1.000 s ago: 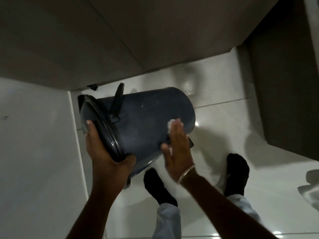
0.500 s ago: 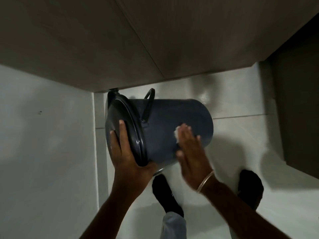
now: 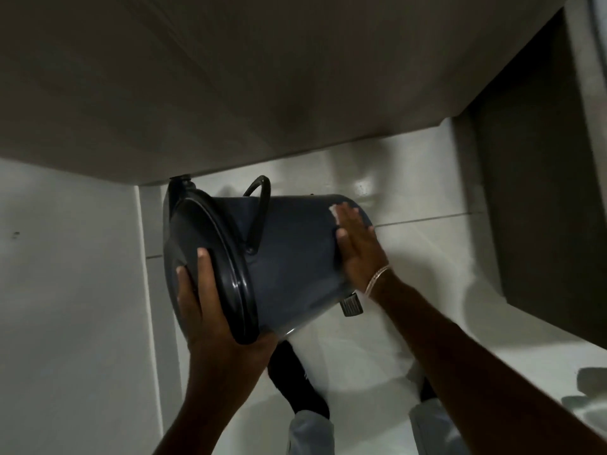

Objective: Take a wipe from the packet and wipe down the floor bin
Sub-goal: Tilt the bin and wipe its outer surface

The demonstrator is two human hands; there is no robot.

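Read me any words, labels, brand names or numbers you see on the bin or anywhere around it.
None: no readable text shows on the dark bin, its lid, the pedal, the white wipe or the floor tiles.

The bin (image 3: 295, 257) is showing smooth dark plastic with a dull sheen; its lid (image 3: 210, 257) rim is gleaming glossier. The floor (image 3: 427, 251) tiles are shining, glazed. A white wipe (image 3: 334, 212) is looking soft, papery.
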